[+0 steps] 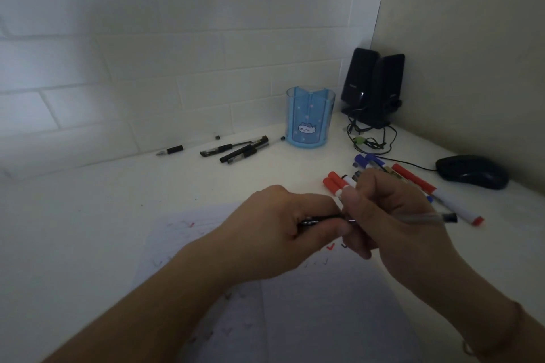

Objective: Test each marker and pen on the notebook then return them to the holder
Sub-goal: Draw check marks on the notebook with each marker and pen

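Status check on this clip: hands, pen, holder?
Left hand and right hand both gripping clear-barrelled black pen over notebook. Blue plastic holder looks empty. Nothing obstructing.

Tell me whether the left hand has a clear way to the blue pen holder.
Probably not yet: the left hand grips the pen together with the right hand. The desk toward the blue pen holder looks bare.

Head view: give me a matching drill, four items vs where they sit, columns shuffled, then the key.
Items:
1. blue holder
2. black pens
3. mouse
4. speakers

Places:
A. far right of the desk, cable trailing left
B. back corner where the walls meet
C. lying loose, left of the holder
D. standing upright near the tiled wall, left of the speakers

Pairs: 1-D, 2-C, 3-A, 4-B
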`<action>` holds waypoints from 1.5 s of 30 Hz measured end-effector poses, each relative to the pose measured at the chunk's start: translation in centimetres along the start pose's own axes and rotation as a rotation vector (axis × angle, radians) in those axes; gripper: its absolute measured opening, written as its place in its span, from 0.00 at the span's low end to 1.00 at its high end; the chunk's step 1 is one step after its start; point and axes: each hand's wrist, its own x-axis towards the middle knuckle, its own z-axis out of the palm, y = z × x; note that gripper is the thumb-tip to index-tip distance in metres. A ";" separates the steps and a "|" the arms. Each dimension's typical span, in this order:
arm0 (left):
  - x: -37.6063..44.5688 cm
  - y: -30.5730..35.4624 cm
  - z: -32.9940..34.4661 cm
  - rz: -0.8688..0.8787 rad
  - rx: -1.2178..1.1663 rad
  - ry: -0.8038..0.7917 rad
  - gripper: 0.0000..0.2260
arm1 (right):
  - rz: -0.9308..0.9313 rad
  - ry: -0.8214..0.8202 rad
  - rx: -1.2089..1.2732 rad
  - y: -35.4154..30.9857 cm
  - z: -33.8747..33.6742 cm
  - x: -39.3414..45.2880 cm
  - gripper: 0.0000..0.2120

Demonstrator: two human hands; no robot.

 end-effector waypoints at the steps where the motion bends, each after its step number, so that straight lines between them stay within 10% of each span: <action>1: 0.0 0.0 0.0 0.000 -0.010 -0.001 0.08 | -0.006 -0.011 -0.003 0.0 -0.1 0.0 0.17; 30: 0.3 -1.4 1.2 0.072 0.247 0.038 0.13 | 0.101 0.023 -0.102 -0.3 -0.2 0.2 0.15; 37: -0.3 -1.8 0.4 -0.229 -0.023 0.048 0.06 | 0.318 0.017 0.114 -1.1 -2.9 0.9 0.20; 41: -0.2 -3.2 0.1 -0.290 0.081 0.036 0.22 | 0.339 -0.035 -0.171 0.0 -2.4 0.6 0.13; 45: 0.2 -2.9 0.2 -0.329 0.011 0.062 0.18 | 0.310 -0.045 -0.299 1.2 -1.3 0.3 0.10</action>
